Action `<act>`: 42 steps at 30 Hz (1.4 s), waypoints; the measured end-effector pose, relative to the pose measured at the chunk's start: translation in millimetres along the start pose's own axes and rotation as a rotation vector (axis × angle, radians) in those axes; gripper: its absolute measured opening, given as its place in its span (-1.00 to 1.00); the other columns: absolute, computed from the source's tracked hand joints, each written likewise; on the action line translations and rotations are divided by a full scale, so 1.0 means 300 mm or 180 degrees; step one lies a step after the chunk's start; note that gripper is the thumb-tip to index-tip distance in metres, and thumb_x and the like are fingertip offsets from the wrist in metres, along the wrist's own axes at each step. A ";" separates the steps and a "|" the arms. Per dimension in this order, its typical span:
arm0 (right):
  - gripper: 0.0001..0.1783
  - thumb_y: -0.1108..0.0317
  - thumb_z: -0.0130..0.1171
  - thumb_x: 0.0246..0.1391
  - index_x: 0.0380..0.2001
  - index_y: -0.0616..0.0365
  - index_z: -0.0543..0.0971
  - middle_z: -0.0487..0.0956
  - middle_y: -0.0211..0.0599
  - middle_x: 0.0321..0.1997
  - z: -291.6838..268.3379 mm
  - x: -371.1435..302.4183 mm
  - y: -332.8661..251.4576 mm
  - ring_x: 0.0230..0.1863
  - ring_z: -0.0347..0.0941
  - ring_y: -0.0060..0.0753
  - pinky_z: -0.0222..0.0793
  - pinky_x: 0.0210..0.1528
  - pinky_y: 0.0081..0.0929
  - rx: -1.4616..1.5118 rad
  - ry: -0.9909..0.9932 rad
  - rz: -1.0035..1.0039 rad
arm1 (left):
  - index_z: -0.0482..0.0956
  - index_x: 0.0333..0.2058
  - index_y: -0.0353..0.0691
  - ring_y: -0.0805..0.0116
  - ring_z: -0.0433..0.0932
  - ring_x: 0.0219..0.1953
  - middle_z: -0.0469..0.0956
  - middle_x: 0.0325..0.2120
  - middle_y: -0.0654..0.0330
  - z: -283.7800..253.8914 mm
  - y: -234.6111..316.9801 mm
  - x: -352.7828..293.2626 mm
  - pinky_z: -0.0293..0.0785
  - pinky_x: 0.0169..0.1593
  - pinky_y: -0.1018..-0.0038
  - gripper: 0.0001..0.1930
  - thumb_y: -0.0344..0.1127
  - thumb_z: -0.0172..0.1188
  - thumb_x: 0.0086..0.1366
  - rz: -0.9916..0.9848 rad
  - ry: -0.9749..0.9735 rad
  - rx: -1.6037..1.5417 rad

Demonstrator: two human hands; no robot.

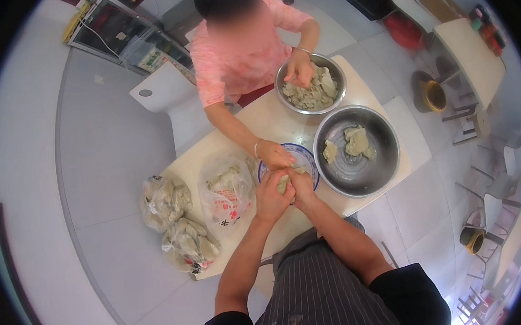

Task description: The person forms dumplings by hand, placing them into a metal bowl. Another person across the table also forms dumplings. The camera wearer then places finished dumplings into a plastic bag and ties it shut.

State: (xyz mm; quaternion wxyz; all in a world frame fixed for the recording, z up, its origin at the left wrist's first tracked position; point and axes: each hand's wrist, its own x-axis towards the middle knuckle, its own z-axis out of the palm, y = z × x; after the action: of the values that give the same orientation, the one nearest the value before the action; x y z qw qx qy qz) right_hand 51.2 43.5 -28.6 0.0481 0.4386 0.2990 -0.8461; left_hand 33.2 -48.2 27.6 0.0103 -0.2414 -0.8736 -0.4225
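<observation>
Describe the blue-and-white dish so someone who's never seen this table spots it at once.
Start at the pale table, mid-view. Left of its larger metal bowl, partly hidden beneath the wearer's left hand and right hand, sits a round dish. Its blue-patterned rim sets it apart from that plain bowl and the clear plastic bag on its other side.

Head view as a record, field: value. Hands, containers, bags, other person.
left hand: left hand, closed on a greenish lump
right hand: right hand, on the same lump
below hands: blue-patterned bowl
right of it: basin, a few greenish pieces inside
far end: steel bowl, fuller
bags: three plastic; one open bag, two at the table's left edge
co-worker: pink top, one hand at each bowl
</observation>
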 end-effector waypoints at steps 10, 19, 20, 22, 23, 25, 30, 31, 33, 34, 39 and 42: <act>-0.69 0.27 0.20 -0.03 -0.26 0.27 0.52 0.54 -0.24 -0.37 -0.065 0.080 0.030 -0.43 0.51 -0.37 0.43 -0.58 -0.36 -0.0417 -0.0412 0.0691 | 0.48 -0.38 -0.15 0.05 0.54 -0.40 0.46 -0.39 0.08 -0.036 -0.008 0.031 0.50 -0.36 0.25 -0.79 -0.39 0.24 -0.05 0.0717 -0.1152 0.0571; -0.43 0.18 0.27 -0.15 -0.09 0.36 0.48 0.56 -0.14 -0.32 -0.045 0.103 -0.039 -0.37 0.51 -0.21 0.41 -0.52 -0.21 -0.2156 -0.0280 0.0472 | 0.44 -0.35 -0.17 0.06 0.54 -0.47 0.46 -0.40 0.09 -0.068 -0.007 0.058 0.52 -0.40 0.25 -0.79 -0.41 0.18 -0.03 0.1372 -0.1627 0.0927; -0.37 0.16 0.28 -0.17 -0.05 0.37 0.47 0.56 -0.12 -0.30 -0.041 0.095 -0.050 -0.34 0.52 -0.19 0.42 -0.48 -0.21 -0.2438 -0.0346 0.0375 | 0.44 -0.35 -0.17 0.06 0.54 -0.47 0.46 -0.39 0.09 -0.073 -0.008 0.057 0.52 -0.40 0.24 -0.79 -0.41 0.17 -0.03 0.1350 -0.1682 0.0909; -0.31 0.14 0.27 -0.20 -0.01 0.37 0.45 0.58 -0.05 -0.24 -0.024 0.051 -0.083 -0.26 0.54 -0.13 0.46 -0.37 -0.23 -0.2446 -0.0535 0.0166 | 0.44 -0.34 -0.17 0.05 0.55 -0.47 0.47 -0.39 0.08 -0.079 -0.011 0.061 0.52 -0.40 0.24 -0.79 -0.41 0.16 -0.03 0.1314 -0.1790 0.0866; -0.28 0.12 0.27 -0.22 0.01 0.37 0.44 0.58 -0.01 -0.21 -0.018 0.034 -0.095 -0.22 0.55 -0.11 0.48 -0.31 -0.25 -0.2448 -0.0625 0.0056 | 0.44 -0.34 -0.17 0.05 0.55 -0.47 0.47 -0.39 0.07 -0.081 -0.014 0.058 0.52 -0.40 0.23 -0.79 -0.41 0.16 -0.03 0.1304 -0.1810 0.0900; -0.29 0.11 0.27 -0.24 0.00 0.33 0.46 0.58 0.05 -0.16 -0.060 0.143 -0.021 -0.17 0.56 -0.07 0.48 -0.21 -0.29 -0.3068 -0.0375 -0.0598 | 0.44 -0.34 -0.18 0.04 0.55 -0.47 0.48 -0.40 0.06 -0.075 -0.015 0.063 0.52 -0.40 0.22 -0.79 -0.41 0.15 -0.03 0.1334 -0.1863 0.0952; -0.37 0.10 0.30 -0.30 -0.12 0.26 0.52 0.60 0.06 -0.24 -0.002 0.120 -0.062 -0.14 0.55 -0.05 0.44 -0.11 -0.31 -0.4121 -0.0143 -0.0843 | 0.43 -0.39 -0.19 0.01 0.55 -0.46 0.49 -0.37 0.06 -0.116 -0.021 0.046 0.51 -0.40 0.19 -0.83 -0.43 0.13 -0.04 0.0969 -0.2064 0.1165; -0.38 0.09 0.30 -0.30 -0.12 0.22 0.53 0.60 0.05 -0.23 -0.002 0.107 -0.078 -0.12 0.54 -0.03 0.44 -0.10 -0.29 -0.4276 0.0012 -0.0989 | 0.43 -0.40 -0.19 0.01 0.54 -0.46 0.50 -0.37 0.06 -0.132 -0.011 0.051 0.50 -0.40 0.18 -0.84 -0.43 0.13 -0.04 0.0898 -0.2164 0.1284; -0.35 0.08 0.30 -0.29 -0.08 0.21 0.51 0.56 0.07 -0.14 -0.016 0.122 -0.092 -0.05 0.50 -0.02 0.43 -0.05 -0.27 -0.4314 0.0143 -0.1160 | 0.46 -0.38 -0.19 -0.01 0.54 -0.42 0.50 -0.36 0.05 -0.181 0.022 0.052 0.49 -0.36 0.16 -0.83 -0.43 0.13 -0.03 0.0570 -0.2238 0.1296; -0.30 0.06 0.30 -0.28 -0.04 0.24 0.48 0.53 0.11 -0.06 -0.030 0.151 -0.105 0.00 0.47 -0.03 0.41 -0.02 -0.27 -0.4197 0.0128 -0.1206 | 0.47 -0.37 -0.19 -0.02 0.53 -0.39 0.50 -0.36 0.04 -0.196 0.026 0.060 0.48 -0.34 0.15 -0.83 -0.43 0.14 -0.03 0.0423 -0.2261 0.1304; -0.42 0.17 0.27 -0.13 -0.05 0.29 0.45 0.55 -0.09 -0.13 -0.026 0.146 -0.003 -0.13 0.51 -0.24 0.43 -0.05 -0.33 -0.2125 -0.0547 -0.0364 | 0.51 -0.21 -0.10 0.00 0.52 -0.29 0.46 -0.37 0.04 -0.178 -0.059 0.068 0.46 -0.24 0.20 -0.76 -0.39 0.12 0.08 -0.0101 -0.0709 0.0771; -0.58 0.24 0.21 -0.01 -0.10 0.21 0.45 0.54 -0.20 -0.21 -0.017 0.101 0.045 -0.21 0.50 -0.32 0.46 -0.12 -0.40 -0.0568 -0.0672 0.0404 | 0.53 -0.13 -0.09 0.03 0.50 -0.23 0.45 -0.33 0.03 -0.087 -0.093 0.033 0.44 -0.21 0.24 -0.71 -0.41 0.12 0.13 -0.0314 0.0051 0.0537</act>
State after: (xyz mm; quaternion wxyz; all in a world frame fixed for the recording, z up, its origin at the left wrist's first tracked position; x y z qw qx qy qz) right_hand 40.8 40.7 -60.5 0.1714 0.3591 0.3379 -0.8529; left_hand 7.5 -78.3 26.1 0.0169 -0.1931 -0.9167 -0.3494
